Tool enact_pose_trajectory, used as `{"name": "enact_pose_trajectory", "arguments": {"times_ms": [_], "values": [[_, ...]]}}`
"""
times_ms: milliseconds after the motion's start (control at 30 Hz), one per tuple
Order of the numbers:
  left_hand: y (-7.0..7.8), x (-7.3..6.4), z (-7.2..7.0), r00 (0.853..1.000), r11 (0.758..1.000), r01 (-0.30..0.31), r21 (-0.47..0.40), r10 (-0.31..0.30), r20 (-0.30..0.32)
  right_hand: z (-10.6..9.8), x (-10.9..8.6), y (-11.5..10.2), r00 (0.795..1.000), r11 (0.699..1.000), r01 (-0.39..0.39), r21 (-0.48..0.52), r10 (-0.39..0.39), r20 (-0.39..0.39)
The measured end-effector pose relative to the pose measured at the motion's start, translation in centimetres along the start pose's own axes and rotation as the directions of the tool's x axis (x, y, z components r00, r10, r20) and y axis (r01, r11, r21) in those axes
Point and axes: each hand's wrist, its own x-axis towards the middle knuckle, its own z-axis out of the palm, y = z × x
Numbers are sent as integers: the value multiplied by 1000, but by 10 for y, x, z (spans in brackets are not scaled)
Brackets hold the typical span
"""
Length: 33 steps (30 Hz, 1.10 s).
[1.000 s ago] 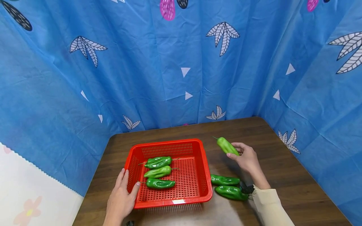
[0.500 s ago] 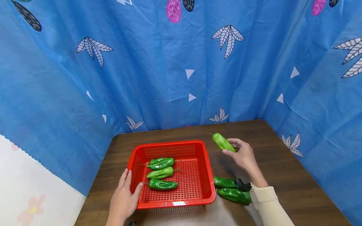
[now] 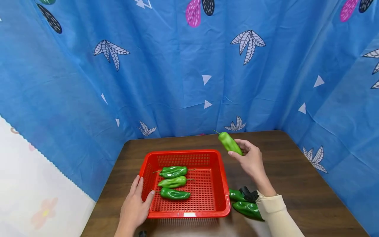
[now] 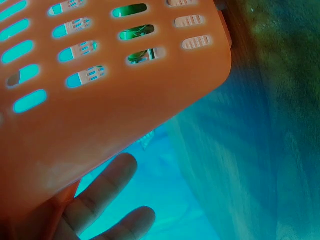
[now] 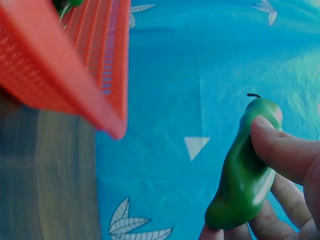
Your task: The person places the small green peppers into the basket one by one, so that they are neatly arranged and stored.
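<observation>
A light green pepper point(image 3: 229, 142) is held in my right hand point(image 3: 251, 159), raised over the table to the right of the red plastic basket point(image 3: 180, 214). In the right wrist view the thumb presses one side of this pepper point(image 5: 240, 175), with fingers behind it. My left hand point(image 3: 135, 204) rests at the basket's left front corner, thumb by the rim and fingers along the outer wall. In the left wrist view its fingers point(image 4: 107, 187) look straight. Inside the basket lie several green peppers, among them a light green pepper point(image 3: 172, 181) and a dark green pepper point(image 3: 175, 194).
Two dark green peppers lie right of the basket: one point(image 3: 237, 195) partly hidden by the black wrist device point(image 3: 249, 195), the other point(image 3: 247, 209) nearer the front. The wooden table point(image 3: 290, 174) ends at a blue patterned curtain point(image 3: 189, 82) behind and at the sides.
My right hand has lifted the light green pepper higher and moved it closer to the basket. My left hand keeps its place at the basket; the head view has shifted a little.
</observation>
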Motion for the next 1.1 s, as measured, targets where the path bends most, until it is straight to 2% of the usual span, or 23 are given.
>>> {"name": "enact_pose_trajectory", "arguments": {"times_ms": [300,500,667,867,1100], "values": [[0,-1,0,1000,1000,10,2,-10,7,10,-3,-20,999,995,37,88,-38,17],[1,-1,0,1000,1000,4,-3,-4,-9,24,-6,-34,992,976,100,191,-114,61],[2,0,1,1000,1000,9,3,-9,-14,46,-3,-36,982,957,126,260,-157,102],[3,2,1,1000,1000,5,-9,-5,-24,79,4,-37,964,954,130,272,-186,189],[3,1,3,999,1000,2,-7,-2,-38,109,0,-36,957,950,91,298,-166,237]]}}
